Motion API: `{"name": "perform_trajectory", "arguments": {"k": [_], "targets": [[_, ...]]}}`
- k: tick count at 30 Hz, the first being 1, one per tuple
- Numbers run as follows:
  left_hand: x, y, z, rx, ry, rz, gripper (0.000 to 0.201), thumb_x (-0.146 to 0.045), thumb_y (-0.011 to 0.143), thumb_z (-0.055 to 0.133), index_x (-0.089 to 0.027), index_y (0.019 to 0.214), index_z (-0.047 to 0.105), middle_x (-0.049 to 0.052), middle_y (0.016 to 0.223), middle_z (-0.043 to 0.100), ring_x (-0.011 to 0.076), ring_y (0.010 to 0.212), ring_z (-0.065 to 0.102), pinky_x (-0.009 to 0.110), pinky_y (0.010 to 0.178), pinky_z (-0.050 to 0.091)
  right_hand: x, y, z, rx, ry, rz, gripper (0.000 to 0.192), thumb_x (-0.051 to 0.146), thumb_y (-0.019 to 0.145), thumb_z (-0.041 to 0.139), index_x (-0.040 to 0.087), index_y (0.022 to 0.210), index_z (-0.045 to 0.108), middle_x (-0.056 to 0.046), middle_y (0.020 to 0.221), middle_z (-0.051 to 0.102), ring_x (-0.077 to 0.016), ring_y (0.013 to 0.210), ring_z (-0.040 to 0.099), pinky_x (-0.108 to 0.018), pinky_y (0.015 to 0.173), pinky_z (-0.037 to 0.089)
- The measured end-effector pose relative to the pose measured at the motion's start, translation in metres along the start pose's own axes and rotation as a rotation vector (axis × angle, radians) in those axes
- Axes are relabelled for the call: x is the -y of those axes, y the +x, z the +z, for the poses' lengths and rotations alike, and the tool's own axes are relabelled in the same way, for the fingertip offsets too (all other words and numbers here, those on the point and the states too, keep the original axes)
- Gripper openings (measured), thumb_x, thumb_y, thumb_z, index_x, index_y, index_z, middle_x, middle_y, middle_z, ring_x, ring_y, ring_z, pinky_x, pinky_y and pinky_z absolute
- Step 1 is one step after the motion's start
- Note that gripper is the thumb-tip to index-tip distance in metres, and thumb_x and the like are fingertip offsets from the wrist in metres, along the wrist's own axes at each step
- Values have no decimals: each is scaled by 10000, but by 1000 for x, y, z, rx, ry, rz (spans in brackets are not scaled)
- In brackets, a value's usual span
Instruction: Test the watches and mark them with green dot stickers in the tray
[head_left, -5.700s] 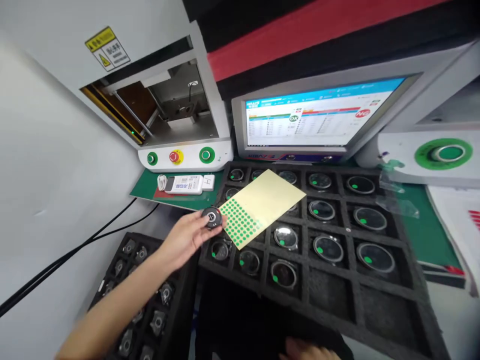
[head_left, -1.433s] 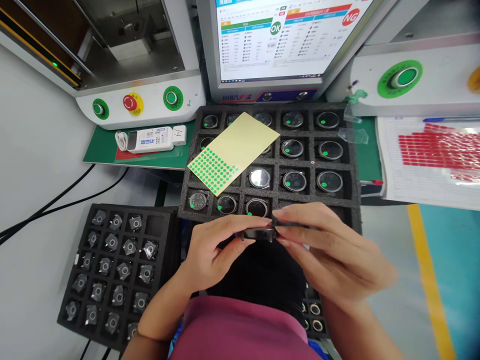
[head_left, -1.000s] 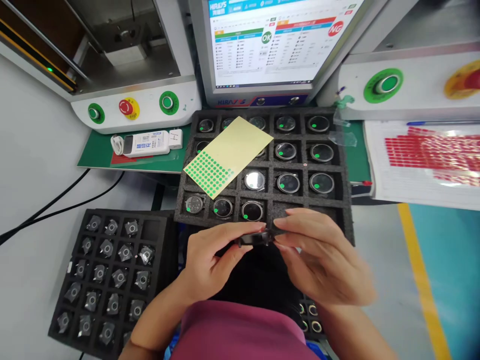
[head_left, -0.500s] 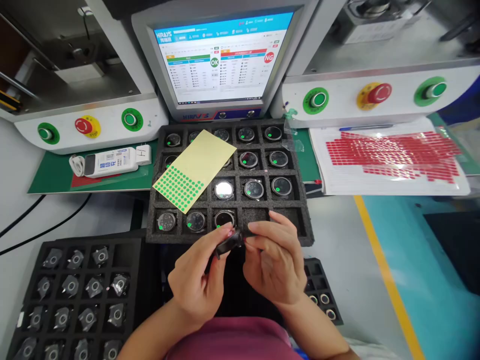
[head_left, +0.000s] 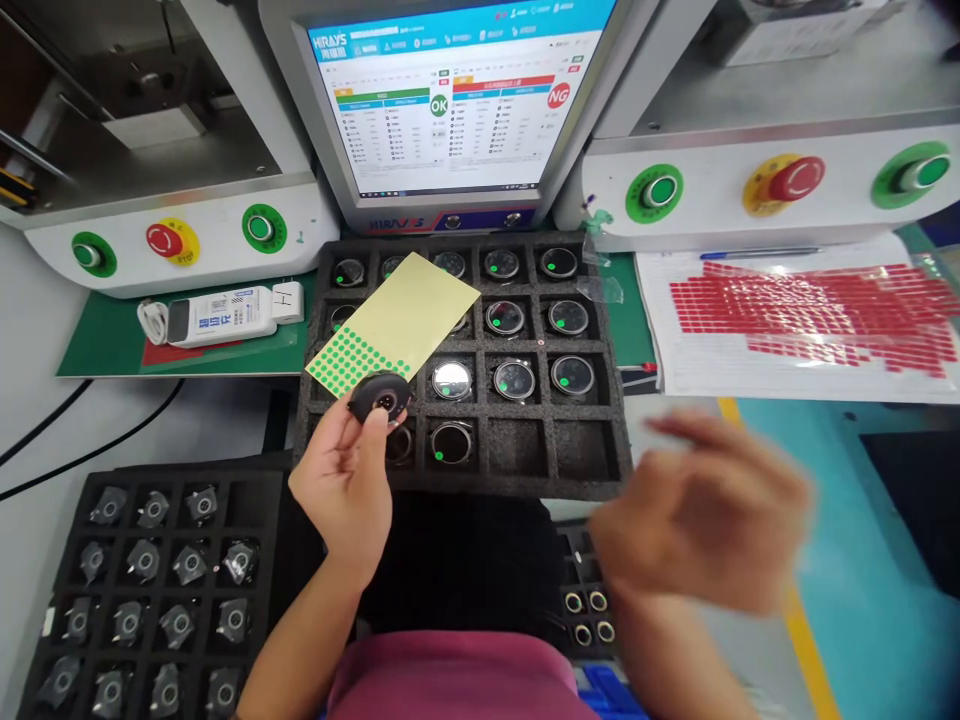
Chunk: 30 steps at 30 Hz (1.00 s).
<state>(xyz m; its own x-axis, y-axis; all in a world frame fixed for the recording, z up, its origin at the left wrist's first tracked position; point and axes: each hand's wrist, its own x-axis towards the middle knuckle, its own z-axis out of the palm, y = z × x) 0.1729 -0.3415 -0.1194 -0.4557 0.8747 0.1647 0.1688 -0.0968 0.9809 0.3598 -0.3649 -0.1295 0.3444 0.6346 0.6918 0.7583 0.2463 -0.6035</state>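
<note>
My left hand (head_left: 346, 480) grips a round black watch body (head_left: 379, 397) between thumb and fingers, its back with a ringed centre turned up towards me. The watch is held over the front left of the foam tray (head_left: 551, 488) and overlaps the lower edge of the yellow sheet (head_left: 420, 300) of green dot stickers. Out to the right of that tray, my right hand (head_left: 697, 510) is smeared by motion, so its fingers and anything in them cannot be made out. Round watches, many with a green dot, sit in the tray's compartments.
A second foam tray (head_left: 289, 500) at lower left holds several wrapped watch parts. Behind stand a monitor (head_left: 465, 110) and machine panels with buttons. Red stickers (head_left: 810, 310) and a pen (head_left: 761, 254) lie on paper at right; a white charger (head_left: 232, 315) lies left.
My hands have parted. The left has carried the black watch left and up, over the tray; the right has swung away to the right.
</note>
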Motion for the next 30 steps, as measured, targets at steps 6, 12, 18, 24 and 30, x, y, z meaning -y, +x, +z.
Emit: {"name": "perform_trajectory", "arguments": {"k": [6,12,18,24,30], "targets": [[4,-1,-5,107,-93,-179,254,-320,804,787,-151,993,772,37,862,804,164,723,774,215,706,655,-107,75,28,113,173,546,239,221,821,697,247,1043,615,-12,890,706,-210,914,714,-429,917,547],[-3,-7,-14,232,-118,-204,241,-283,800,782,-134,988,763,53,859,804,197,711,777,258,711,669,-149,88,63,215,261,707,372,214,704,802,215,997,573,59,656,683,-152,649,686,-312,695,550],[-5,-4,-21,387,-253,-423,269,-339,813,769,-114,956,736,89,852,796,229,745,779,284,637,672,-89,85,36,133,445,672,467,178,602,863,262,985,609,109,653,672,-94,629,665,-250,698,538],[-6,-6,-16,488,-374,-548,334,-428,790,776,-127,928,738,98,878,789,229,740,773,314,660,668,14,40,2,626,781,546,520,175,688,844,243,1134,585,61,642,674,-124,524,618,-241,486,513],[-8,-13,-20,526,-407,-547,452,-562,853,675,-127,943,761,101,845,789,244,738,767,332,620,658,35,15,16,757,896,611,470,209,778,796,226,1171,538,62,674,663,-112,539,632,-238,492,539]]}}
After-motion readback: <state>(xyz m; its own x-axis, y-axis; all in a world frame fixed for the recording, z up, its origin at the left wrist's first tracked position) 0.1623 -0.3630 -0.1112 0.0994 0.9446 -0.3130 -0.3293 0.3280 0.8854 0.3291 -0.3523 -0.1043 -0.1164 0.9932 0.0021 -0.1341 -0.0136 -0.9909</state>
